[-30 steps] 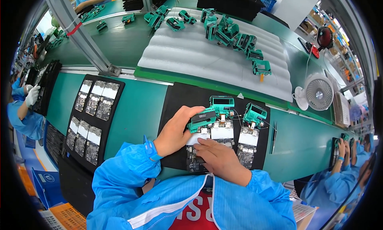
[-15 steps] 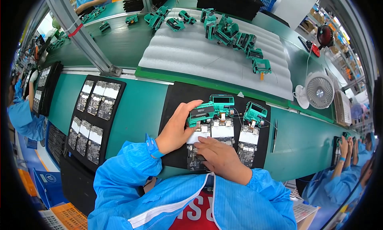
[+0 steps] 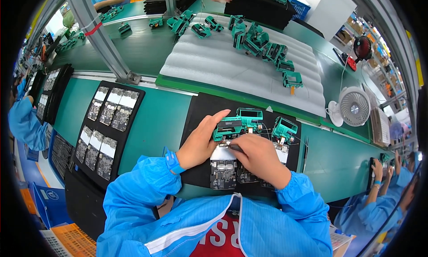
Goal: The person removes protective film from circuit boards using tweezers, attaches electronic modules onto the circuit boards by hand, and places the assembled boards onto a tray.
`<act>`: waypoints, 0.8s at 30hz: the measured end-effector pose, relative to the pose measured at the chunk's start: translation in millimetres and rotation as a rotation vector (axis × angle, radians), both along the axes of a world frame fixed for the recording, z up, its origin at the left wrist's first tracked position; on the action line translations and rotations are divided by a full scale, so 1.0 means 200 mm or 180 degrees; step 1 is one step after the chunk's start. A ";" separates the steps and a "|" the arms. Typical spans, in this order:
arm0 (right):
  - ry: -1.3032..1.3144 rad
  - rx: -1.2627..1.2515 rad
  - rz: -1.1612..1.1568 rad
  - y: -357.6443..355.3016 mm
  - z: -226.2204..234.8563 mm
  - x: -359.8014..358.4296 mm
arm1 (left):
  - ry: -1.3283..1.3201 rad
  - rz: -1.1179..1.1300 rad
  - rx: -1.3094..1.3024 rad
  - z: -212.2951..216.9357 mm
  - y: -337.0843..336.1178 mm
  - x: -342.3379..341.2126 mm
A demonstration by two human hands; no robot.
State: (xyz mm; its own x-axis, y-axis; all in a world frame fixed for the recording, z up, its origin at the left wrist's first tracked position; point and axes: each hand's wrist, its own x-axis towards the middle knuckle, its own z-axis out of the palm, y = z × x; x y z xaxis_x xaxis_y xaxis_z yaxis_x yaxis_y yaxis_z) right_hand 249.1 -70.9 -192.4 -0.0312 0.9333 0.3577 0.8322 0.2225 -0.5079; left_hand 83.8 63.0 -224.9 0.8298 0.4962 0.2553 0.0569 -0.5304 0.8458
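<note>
My left hand (image 3: 199,140) grips a green plastic housing (image 3: 227,128) with a dark panel, its fingers along the left side and the thumb near the lower edge. Beneath it lies a dark circuit board (image 3: 223,173) with a white strip. Bent over the top of that board, my right hand (image 3: 262,158) has its fingers pinched together near the housing's lower edge; a dark tip shows there, too small to name. A second green housing (image 3: 249,115) touches the held one. To the right sits a third housing (image 3: 284,128), by a board partly hidden under my right hand.
The boards rest on a black mat (image 3: 196,110). Tweezers (image 3: 306,153) lie at its right. A black tray (image 3: 129,136) of boards stands left. Beyond the green ledge, several green housings (image 3: 256,41) sit on white foam (image 3: 200,61). A white fan (image 3: 354,106) stands right; co-workers sit around.
My right hand has lifted off the lower board and moved up to its top edge, fingers now pinched. My left hand stays on the housing. At the far side another person's hand has come into view.
</note>
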 end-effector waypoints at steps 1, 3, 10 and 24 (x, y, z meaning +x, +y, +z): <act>-0.0002 -0.0007 0.0006 0.01 -0.02 -0.01 | 0.0005 -0.0017 -0.0029 0.00 0.00 0.00; -0.0685 -0.0046 0.0009 0.04 -0.04 -0.01 | 0.0002 -0.0006 -0.0056 0.01 0.01 0.00; -0.1069 -0.0061 0.0140 0.08 -0.02 -0.04 | 0.0022 -0.0053 -0.0092 0.02 0.02 0.00; -0.1296 -0.0110 -0.0008 0.10 0.00 -0.08 | 0.0126 -0.0108 -0.0169 0.01 0.02 0.00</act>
